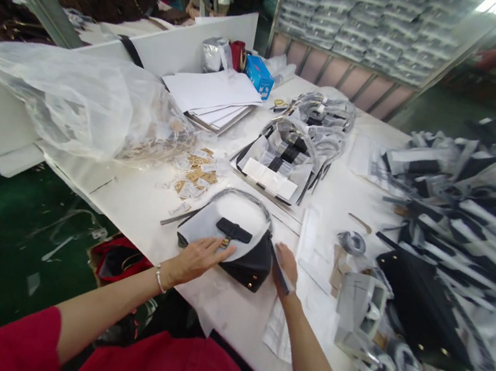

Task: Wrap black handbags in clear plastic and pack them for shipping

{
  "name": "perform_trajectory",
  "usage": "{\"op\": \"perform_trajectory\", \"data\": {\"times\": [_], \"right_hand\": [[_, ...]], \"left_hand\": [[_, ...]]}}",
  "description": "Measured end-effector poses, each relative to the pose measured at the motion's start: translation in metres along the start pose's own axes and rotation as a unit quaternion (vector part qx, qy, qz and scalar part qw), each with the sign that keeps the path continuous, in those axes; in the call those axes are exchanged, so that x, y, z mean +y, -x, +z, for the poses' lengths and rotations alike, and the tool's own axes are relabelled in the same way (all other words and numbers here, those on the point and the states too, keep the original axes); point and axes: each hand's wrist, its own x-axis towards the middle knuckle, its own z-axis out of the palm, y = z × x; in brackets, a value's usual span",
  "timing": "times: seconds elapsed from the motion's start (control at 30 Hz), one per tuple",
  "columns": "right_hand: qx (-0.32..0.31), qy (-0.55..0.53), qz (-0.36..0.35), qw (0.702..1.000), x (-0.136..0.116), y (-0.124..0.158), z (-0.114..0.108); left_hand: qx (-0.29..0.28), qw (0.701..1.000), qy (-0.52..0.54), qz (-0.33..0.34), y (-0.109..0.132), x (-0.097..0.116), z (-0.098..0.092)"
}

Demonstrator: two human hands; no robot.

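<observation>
- Head view: your left hand lies on the black handbag near its clasp, fingers extended, gripping nothing.
- Your right hand, beside the bag's end, has fingers curled around a grey strip.
- The handbag sits on your white table.
- Beyond: tan tags, wrapped bags, then a blue box.

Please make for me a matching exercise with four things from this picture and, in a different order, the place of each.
Things
1. Left hand
2. Blue box
3. Brown tags
4. Right hand

Places
A. Scattered beside the large translucent plastic bag
B. At one end of the black handbag
C. On the front of the black handbag
D. Next to a dark red bag

Pairs: 1-C, 2-D, 3-A, 4-B
</observation>
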Motion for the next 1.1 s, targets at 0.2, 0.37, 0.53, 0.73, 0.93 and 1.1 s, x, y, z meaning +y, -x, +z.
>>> {"op": "perform_trajectory", "data": {"times": [0.2,0.37,0.53,0.73,0.93,1.1], "right_hand": [[0.212,-0.134,0.15,0.956,0.009,0.0,-0.052],[0.085,-0.127,-0.059,0.986,-0.05,-0.057,-0.075],[-0.217,0.042,-0.115,0.968,-0.094,-0.122,-0.066],[-0.362,0.225,-0.045,0.904,-0.085,-0.133,-0.046],[-0.321,0.305,0.003,0.897,-0.055,-0.108,-0.05],[-0.322,0.326,0.004,0.889,-0.04,-0.101,-0.054]], "left_hand": [[-0.033,0.996,-0.055,0.061,-0.013,0.017,0.013],[-0.019,0.994,-0.047,0.095,-0.027,0.001,0.0],[-0.004,0.992,-0.038,0.124,-0.043,-0.009,-0.012],[0.013,0.994,0.003,0.112,-0.043,0.008,0.01],[0.04,0.993,0.013,0.113,-0.032,0.022,0.049],[0.056,0.99,0.022,0.125,-0.028,0.014,0.059]]}}
